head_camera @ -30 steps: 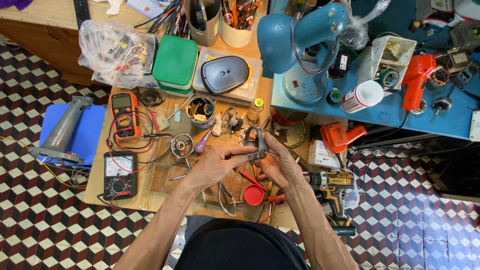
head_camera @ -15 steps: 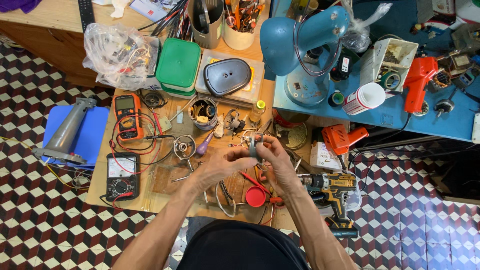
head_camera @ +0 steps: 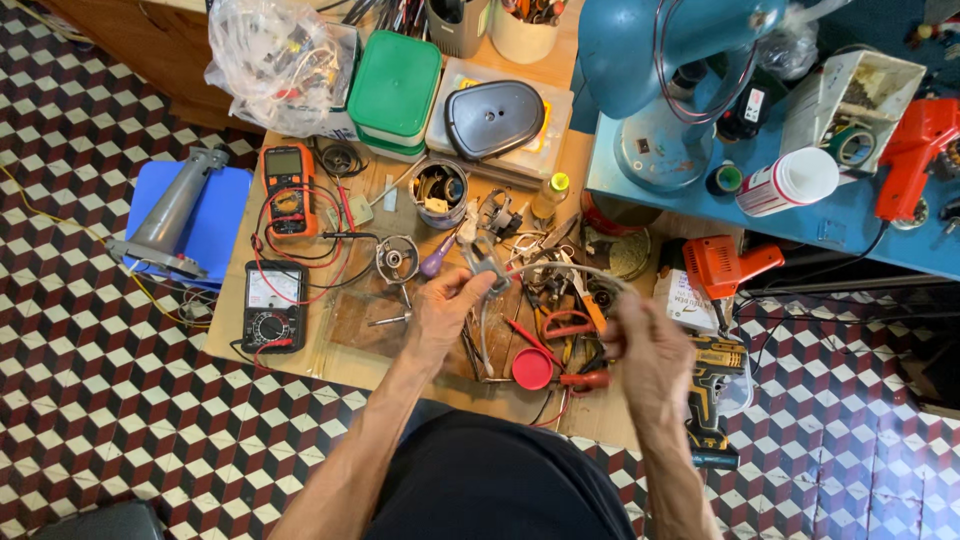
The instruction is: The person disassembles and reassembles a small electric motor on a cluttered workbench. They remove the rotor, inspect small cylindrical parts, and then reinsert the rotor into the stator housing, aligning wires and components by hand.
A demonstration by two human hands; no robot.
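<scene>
On the far left, a grey metal tube with a flat foot (head_camera: 172,215) lies on a smooth blue plastic board (head_camera: 215,200) above the checkered floor of red, white and black tiles (head_camera: 90,400). Next comes the wooden table (head_camera: 300,350), light brown and crowded. On its left part lie 2 meters: an orange multimeter with a small screen (head_camera: 289,189) and, nearer to the person, a black analog meter with a white dial face (head_camera: 272,305); thin red leads curl around both. Behind them sits a crumpled clear plastic bag full of small parts (head_camera: 275,60), then a green plastic box with rounded corners (head_camera: 395,85) and a dark oval cover on a pale tray (head_camera: 495,118).

The left hand (head_camera: 445,305) is closed around a small grey metal part (head_camera: 487,258), pinching it above the middle of the table. A pale curved wire (head_camera: 560,270) runs from this part toward the right hand (head_camera: 645,345), which is blurred; its fingers seem curled near the wire, but I cannot tell if they grip it. Between the hands lies a round red plastic cap (head_camera: 532,368).

To the right are an orange glue gun (head_camera: 722,265), a yellow and black cordless drill (head_camera: 712,385), and a large blue metal machine on a blue bench (head_camera: 670,90).
</scene>
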